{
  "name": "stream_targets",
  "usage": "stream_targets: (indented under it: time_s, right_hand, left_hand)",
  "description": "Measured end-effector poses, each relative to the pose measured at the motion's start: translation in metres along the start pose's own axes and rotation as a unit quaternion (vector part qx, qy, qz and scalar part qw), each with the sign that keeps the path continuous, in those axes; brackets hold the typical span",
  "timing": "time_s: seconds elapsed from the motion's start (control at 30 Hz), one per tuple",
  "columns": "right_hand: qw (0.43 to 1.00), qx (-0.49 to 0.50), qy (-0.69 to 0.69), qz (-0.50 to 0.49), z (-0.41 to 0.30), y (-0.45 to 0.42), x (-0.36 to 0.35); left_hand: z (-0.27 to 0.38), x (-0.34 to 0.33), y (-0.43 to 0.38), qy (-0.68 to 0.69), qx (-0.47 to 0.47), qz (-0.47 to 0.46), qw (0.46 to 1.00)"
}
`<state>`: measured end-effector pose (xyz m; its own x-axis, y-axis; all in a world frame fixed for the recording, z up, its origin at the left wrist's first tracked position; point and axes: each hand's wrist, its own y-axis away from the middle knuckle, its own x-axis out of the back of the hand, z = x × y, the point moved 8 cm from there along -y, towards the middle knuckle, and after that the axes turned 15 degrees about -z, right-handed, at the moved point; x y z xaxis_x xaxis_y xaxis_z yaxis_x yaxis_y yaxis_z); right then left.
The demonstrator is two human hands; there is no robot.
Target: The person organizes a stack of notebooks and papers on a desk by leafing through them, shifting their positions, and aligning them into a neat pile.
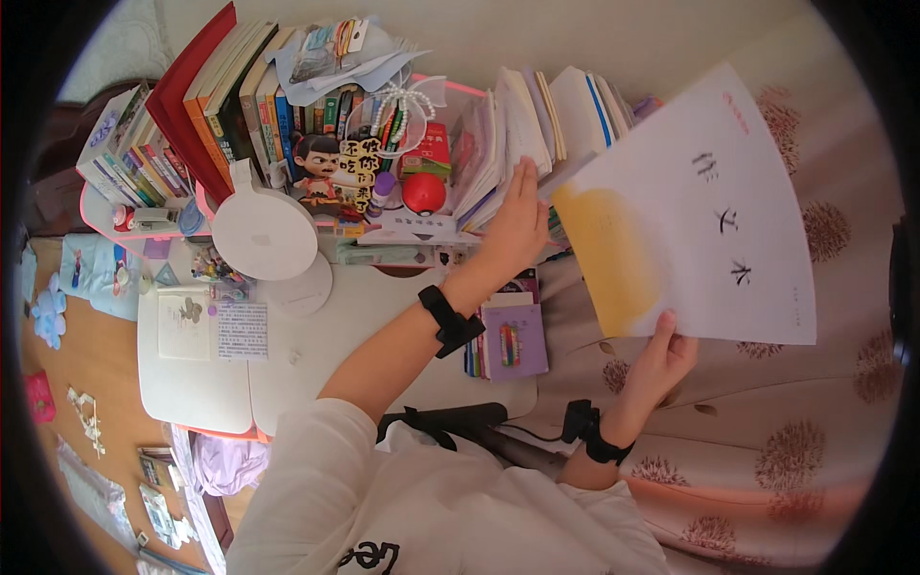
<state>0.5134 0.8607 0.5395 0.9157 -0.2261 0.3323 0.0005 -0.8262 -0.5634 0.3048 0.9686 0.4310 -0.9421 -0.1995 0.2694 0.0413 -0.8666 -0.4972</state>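
In my right hand (668,356) is a white and yellow exercise booklet (719,215) with large printed characters, gripped at its lower edge and raised in front of the curtain. My left hand (517,219) reaches to the row of notebooks and papers (514,129) on the desk's shelf, its fingers extended against their front edges. Whether it grips any of them cannot be told. A red ball (424,194) and a purple glue stick (382,194) are on the shelf beside that hand.
A round white lamp (264,233) stands over the white desk (323,359). Books (215,100) fill the shelf's far side. A purple notebook (516,341) lies on a stack at the desk's edge. The patterned curtain (762,410) hangs at the right.
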Motion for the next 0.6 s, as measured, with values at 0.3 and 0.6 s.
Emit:
stream_targets:
  time_s: [0.3,0.6]
  right_hand:
    - [0.999,0.022,-0.031,-0.037,-0.027,-0.047,-0.051]
    - [0.986,0.008,0.149,-0.079,-0.020,-0.058,-0.108]
  left_hand:
    - [-0.032,-0.003,0.008,0.111,-0.030,0.007,0.993]
    - [-0.067,-0.010,0.015,0.081,0.029,-0.056,0.995]
